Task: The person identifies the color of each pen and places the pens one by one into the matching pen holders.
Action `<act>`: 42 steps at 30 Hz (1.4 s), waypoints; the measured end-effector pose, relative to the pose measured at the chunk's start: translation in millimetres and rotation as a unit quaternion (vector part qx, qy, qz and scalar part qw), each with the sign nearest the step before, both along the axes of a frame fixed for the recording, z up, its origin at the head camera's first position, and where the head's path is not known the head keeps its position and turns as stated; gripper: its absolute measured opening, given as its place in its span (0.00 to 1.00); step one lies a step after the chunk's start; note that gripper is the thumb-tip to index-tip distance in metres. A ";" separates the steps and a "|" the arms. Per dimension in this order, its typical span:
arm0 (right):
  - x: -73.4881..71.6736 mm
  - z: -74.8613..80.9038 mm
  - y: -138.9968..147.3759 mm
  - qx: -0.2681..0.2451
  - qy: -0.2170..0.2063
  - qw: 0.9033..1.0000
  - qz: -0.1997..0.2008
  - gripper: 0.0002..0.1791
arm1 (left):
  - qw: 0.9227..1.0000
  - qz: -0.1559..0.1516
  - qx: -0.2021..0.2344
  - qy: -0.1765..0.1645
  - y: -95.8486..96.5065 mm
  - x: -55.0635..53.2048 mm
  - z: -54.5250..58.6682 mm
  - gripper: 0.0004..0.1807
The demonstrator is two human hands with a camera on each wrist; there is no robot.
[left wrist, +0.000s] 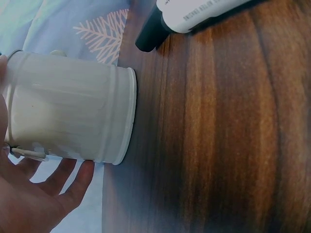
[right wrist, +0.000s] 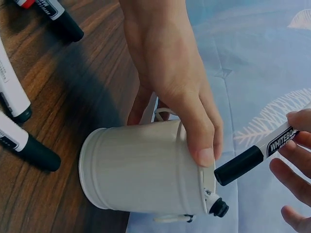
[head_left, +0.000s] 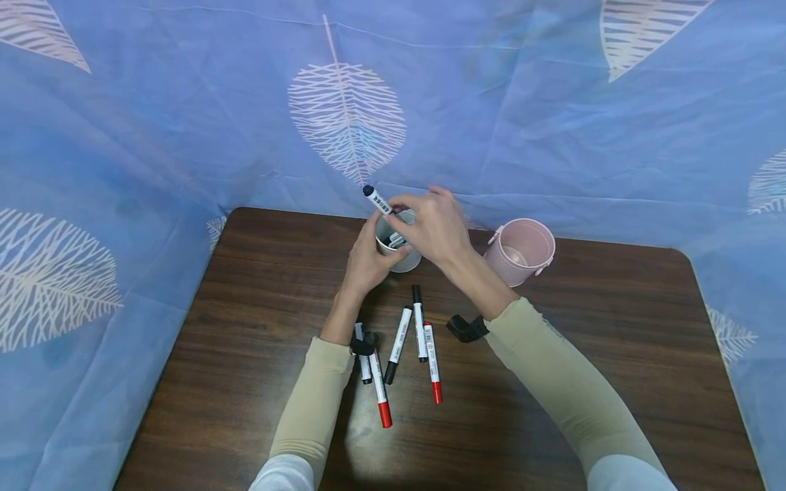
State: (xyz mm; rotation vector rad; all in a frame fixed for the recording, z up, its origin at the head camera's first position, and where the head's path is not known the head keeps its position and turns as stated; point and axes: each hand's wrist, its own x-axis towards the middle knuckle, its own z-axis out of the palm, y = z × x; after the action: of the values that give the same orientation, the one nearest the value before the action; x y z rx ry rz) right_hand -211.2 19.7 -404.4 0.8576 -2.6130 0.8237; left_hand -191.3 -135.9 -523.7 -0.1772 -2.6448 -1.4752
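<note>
My left hand (head_left: 367, 260) grips a small white bucket (left wrist: 68, 107) near the back edge of the table, its thumb over the rim. In the right wrist view, the black end of a marker (right wrist: 217, 206) sticks out of the bucket's mouth. My right hand (head_left: 437, 226) pinches a black whiteboard marker (right wrist: 278, 141) by its white barrel. That marker is tilted right at the bucket's opening, one black end close to the rim. In the head view, part of the bucket is hidden behind both hands.
A pink bucket (head_left: 518, 252) stands right of the white one, beside my right forearm. Several markers lie loose on the brown wooden table (head_left: 258, 327), including a red-capped marker (head_left: 432, 361) and a black-capped marker (head_left: 399, 344). A blue leaf-patterned cloth (head_left: 467, 102) hangs behind.
</note>
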 end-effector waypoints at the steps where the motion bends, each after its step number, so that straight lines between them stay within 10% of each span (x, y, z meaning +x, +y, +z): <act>1: -1.7 -0.9 -1.8 -0.003 -0.003 1.000 0.003 0.13 | 1.000 0.000 0.001 0.001 0.1 -0.2 -0.2 0.50; 19: -16.2 -24.4 -14.6 0.090 -0.042 0.995 -0.016 0.14 | 1.000 0.009 -0.004 -0.010 0.3 2.1 0.1 0.49; 32: -9.7 -40.8 18.5 0.041 -0.034 0.998 -0.024 0.42 | 1.000 0.005 -0.002 -0.004 -0.4 1.6 -0.6 0.53; 42: -5.8 -46.2 31.0 0.032 -0.024 0.999 -0.021 0.42 | 1.000 0.007 0.003 -0.001 2.1 2.6 1.5 0.53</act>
State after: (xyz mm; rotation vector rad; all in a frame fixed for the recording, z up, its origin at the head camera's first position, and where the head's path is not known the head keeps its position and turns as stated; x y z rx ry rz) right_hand -217.0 50.8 -450.7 0.8057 -2.7021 0.7633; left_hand -188.7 -133.8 -522.3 -0.1572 -2.6374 -1.4814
